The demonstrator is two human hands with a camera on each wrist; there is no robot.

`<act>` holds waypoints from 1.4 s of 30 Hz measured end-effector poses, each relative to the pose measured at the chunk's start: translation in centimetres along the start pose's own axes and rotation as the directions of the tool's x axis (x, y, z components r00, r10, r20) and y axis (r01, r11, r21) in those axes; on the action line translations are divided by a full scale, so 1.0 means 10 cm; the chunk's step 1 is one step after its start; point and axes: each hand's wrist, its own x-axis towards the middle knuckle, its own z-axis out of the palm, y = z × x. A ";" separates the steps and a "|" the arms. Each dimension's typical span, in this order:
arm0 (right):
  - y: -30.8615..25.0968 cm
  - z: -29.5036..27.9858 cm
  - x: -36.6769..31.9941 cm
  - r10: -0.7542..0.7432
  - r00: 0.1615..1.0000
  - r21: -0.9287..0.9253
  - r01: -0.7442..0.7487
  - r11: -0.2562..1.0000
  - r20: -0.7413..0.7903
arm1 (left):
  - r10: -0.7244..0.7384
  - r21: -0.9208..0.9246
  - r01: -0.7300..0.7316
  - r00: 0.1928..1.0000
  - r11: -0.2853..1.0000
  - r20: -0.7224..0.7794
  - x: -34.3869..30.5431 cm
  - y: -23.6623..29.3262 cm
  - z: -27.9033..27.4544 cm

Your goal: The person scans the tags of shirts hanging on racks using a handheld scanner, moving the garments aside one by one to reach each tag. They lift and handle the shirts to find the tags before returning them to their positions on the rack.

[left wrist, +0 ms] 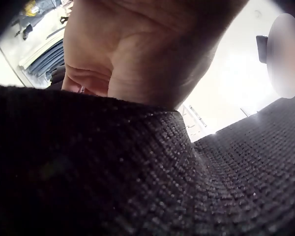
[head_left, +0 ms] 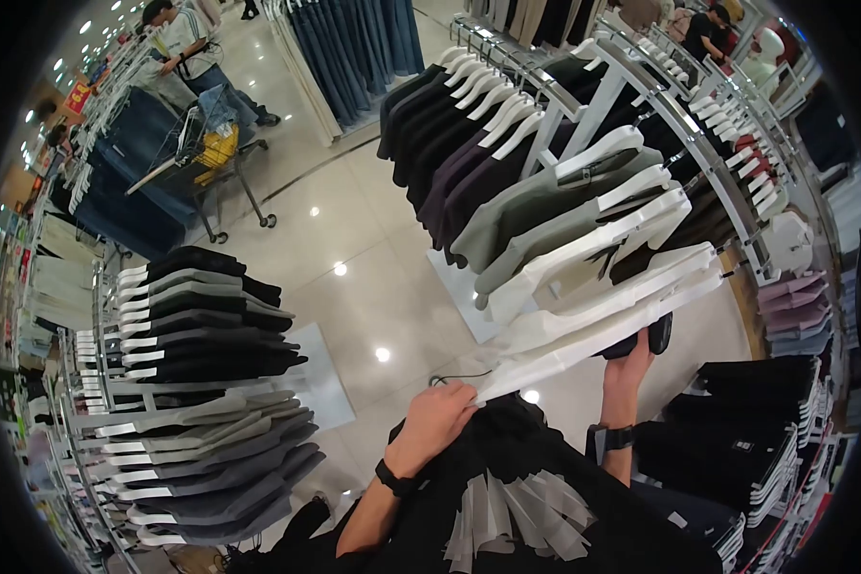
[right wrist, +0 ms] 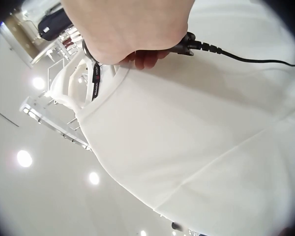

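Observation:
A white top (head_left: pixel 569 337) hangs on a white hanger at the near end of the rack. My left hand (head_left: pixel 433 423) pinches its lower edge and draws the cloth out toward me. On the far side of the top, my right hand (head_left: pixel 631 366) grips a black corded hand-held device (head_left: pixel 664 331). The right wrist view shows the device's black handle end (right wrist: pixel 186 44) and cord under the hand, close over the white cloth (right wrist: pixel 152 132) beside its collar. In the left wrist view, dark knit fabric (left wrist: pixel 88 167) hides the left fingertips.
More tops, grey-green (head_left: pixel 536 206) and black (head_left: pixel 421 129), hang along the same metal rack (head_left: pixel 698 143). Dark and grey garments (head_left: pixel 220 364) fill a rack on the left. Black folded-over clothes (head_left: pixel 727 440) hang at right. A person (head_left: pixel 182 43) stands beside a shopping cart (head_left: pixel 220 158).

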 end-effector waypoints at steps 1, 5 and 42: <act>0.01 -0.01 0.01 -0.011 1.000 -0.009 0.011 1.000 -0.002 | -0.001 0.004 0.001 1.000 1.000 -0.012 0.00 0.02 -0.01; 0.08 -0.10 0.10 -0.018 0.999 -0.053 0.020 0.998 0.027 | 0.010 -0.047 -0.013 0.998 0.999 -0.068 -0.08 0.04 0.02; -0.32 -0.79 0.44 0.236 0.956 -0.205 -0.200 0.958 0.172 | -0.209 0.244 0.207 0.978 0.947 -0.018 0.19 0.91 0.45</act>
